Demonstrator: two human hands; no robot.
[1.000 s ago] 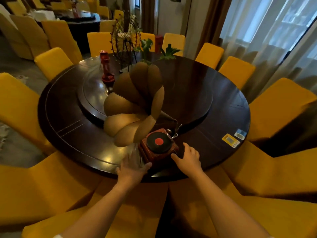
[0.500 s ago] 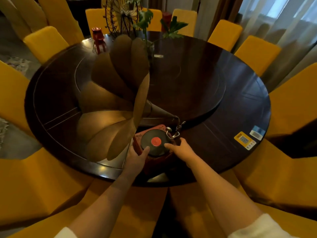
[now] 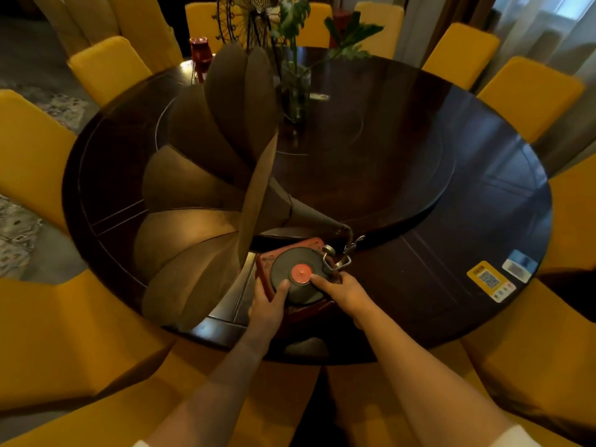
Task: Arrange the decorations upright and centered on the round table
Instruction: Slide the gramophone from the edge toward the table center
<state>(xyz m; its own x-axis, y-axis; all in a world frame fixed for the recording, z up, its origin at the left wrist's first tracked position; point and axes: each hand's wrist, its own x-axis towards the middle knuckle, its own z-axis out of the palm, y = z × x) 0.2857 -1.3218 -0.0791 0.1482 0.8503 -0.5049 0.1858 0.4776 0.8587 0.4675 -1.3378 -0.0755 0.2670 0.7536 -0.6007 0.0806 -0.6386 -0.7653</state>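
While two hands — left hand (image 3: 269, 303), right hand (image 3: 343, 290) — clasp one gramophone (image 3: 296, 274), three decorations stand behind.

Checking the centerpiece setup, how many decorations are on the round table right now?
4: the gramophone near me, the red lantern, wire wheel and plant vase at the far side. The horn may hide others.

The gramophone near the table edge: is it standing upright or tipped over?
Upright. The gramophone shows its record facing up, its horn rising to the left; both hands, left and right, grip the base.
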